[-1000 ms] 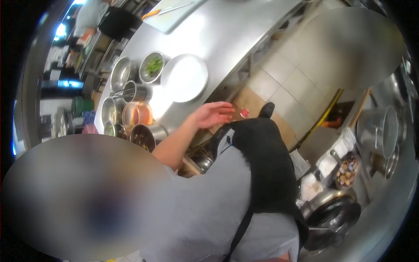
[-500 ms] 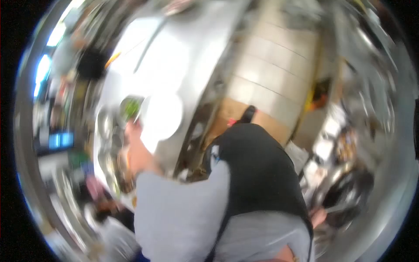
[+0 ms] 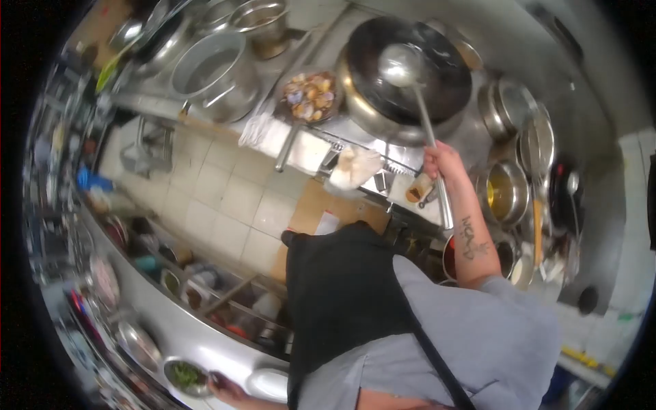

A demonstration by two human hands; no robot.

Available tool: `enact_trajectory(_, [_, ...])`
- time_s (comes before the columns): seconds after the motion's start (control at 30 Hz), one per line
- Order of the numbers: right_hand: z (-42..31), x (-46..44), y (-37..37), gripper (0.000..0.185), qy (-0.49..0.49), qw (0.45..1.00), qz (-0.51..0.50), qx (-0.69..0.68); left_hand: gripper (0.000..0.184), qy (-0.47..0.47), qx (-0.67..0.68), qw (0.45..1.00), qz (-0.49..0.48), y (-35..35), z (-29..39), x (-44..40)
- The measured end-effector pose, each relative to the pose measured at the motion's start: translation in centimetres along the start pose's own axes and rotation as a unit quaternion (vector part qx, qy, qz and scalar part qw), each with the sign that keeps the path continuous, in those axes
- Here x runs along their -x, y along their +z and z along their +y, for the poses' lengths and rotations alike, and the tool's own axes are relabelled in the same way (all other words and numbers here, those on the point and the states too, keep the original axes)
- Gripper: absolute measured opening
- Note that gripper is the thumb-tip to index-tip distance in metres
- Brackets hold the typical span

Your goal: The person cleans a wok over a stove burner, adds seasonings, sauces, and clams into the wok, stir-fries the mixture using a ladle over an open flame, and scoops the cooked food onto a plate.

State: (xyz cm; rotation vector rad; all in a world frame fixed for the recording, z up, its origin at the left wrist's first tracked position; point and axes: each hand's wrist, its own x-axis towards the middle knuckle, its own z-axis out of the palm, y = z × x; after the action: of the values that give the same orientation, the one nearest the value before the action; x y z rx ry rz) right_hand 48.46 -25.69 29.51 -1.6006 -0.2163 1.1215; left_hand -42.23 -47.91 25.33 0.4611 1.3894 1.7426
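My right hand [image 3: 441,162] is wrapped around the long handle of a metal ladle [image 3: 403,66], whose round head rests over a large dark wok [image 3: 369,75]. At the lower left, my left hand [image 3: 225,388] is closed on the rim of a metal bowl of green leaves [image 3: 186,374]. A white plate [image 3: 268,385] sits just beside that hand. A perforated pan of shellfish [image 3: 309,97] stands left of the wok, its handle towards me.
A large pot [image 3: 215,76] stands at the upper left. White cloths [image 3: 283,142] lie along the stove edge. At the right are metal bowls, a strainer [image 3: 536,143] and a pan with yellow liquid [image 3: 506,193]. Shelves with containers run under the counter [image 3: 160,301].
The view has swung from the counter to the stove. My left hand has moved down from above the counter's edge to the greens bowl. My right hand now shows, holding the ladle.
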Motion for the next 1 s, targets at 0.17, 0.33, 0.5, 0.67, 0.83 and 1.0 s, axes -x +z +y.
enact_trajectory(0.17, [0.9, 0.6, 0.8, 0.054, -0.145, 0.954, 0.136, 0.224, 0.031, -0.209, 0.032, 0.965, -0.156, 33.5, -7.1, -7.4])
enact_trajectory(0.33, [-0.7, 4.2, 1.6, 0.053, -0.175, 0.955, 0.159, 0.18, 0.037, -0.205, -0.107, 0.861, -0.454, 67.1, -15.4, -8.0])
enact_trajectory(0.5, [4.4, 4.7, 2.2, 0.058, -0.344, 0.862, 0.275, 0.252, 0.056, 0.259, -0.284, 0.665, -0.64, 91.0, -18.1, 2.4])
enact_trajectory(0.67, [1.4, 12.2, 7.3, 0.056, -0.202, 0.929, 0.286, 0.122, 0.066, 0.46, -0.477, 0.432, -0.611, 101.5, -29.2, 6.8])
enact_trajectory(0.83, [4.1, 14.7, 11.2, 0.055, -0.194, 0.893, 0.382, 0.14, 0.055, 0.544, -0.42, 0.336, -0.644, 105.5, -33.2, 7.1])
enact_trajectory(1.0, [8.1, 14.4, 13.5, 0.058, -0.344, 0.847, 0.398, 0.071, 0.045, 0.534, -0.427, 0.35, -0.64, 109.0, -34.2, 5.3])
